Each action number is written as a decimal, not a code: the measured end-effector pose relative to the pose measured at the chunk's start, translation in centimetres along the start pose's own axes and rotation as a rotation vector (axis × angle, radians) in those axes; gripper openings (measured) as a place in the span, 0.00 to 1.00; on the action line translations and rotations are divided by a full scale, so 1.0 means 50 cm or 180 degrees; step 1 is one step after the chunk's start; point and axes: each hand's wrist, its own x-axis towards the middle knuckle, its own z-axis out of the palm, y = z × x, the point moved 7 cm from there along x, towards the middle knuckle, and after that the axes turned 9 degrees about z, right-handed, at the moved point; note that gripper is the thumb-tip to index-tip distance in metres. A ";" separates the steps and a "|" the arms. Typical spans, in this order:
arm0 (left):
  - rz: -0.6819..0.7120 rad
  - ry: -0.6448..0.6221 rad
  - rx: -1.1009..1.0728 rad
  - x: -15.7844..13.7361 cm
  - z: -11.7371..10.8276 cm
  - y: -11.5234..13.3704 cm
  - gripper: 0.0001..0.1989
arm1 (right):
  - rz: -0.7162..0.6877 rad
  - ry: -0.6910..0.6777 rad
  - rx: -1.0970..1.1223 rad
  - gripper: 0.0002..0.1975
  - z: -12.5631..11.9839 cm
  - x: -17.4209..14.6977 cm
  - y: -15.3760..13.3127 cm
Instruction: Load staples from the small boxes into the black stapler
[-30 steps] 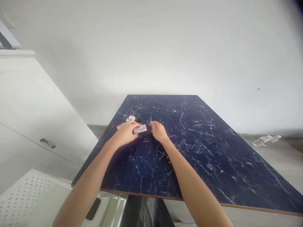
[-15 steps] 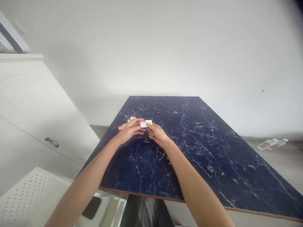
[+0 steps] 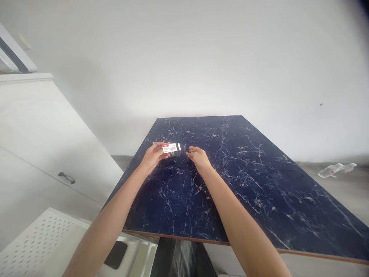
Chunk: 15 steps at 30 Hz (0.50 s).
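My left hand [image 3: 152,156] is closed around a small red and white cardboard box [image 3: 170,148], held above the left half of the dark blue table. The box's right end is open, showing a dark inside and a white flap at the edge. Just below the box is a small dark thing with pale marks, too small to make out. My right hand [image 3: 199,157] is a short way to the right of the box and apart from it. Its fingers are half bent with a gap at the tips, and nothing shows between them.
The blue marble-patterned table [image 3: 230,184] reaches to a white wall [image 3: 201,57]. At the left stands a white cabinet [image 3: 37,127] with a dark handle [image 3: 66,177]. A clear plastic bottle [image 3: 331,170] lies on the floor at the right. A white perforated panel [image 3: 37,238] is at the lower left.
My right hand has let go of the box and moved right. The box has shifted left in my left hand, and its right end now shows open. The loose boxes behind my left hand no longer show.
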 end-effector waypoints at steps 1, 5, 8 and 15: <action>0.0003 0.0014 0.0009 0.000 -0.002 0.000 0.15 | -0.0034 0.0011 0.0070 0.13 -0.001 -0.002 -0.002; 0.0062 0.0001 0.0118 0.000 -0.003 0.003 0.16 | -0.0176 0.0005 0.0232 0.11 0.006 -0.015 -0.015; 0.0066 -0.0019 0.0127 -0.002 0.002 0.003 0.17 | -0.0441 0.0044 0.0304 0.12 0.010 -0.024 -0.036; 0.0049 -0.0131 -0.0256 -0.014 0.028 0.011 0.17 | -0.1114 0.0330 -0.0235 0.15 0.009 -0.047 -0.072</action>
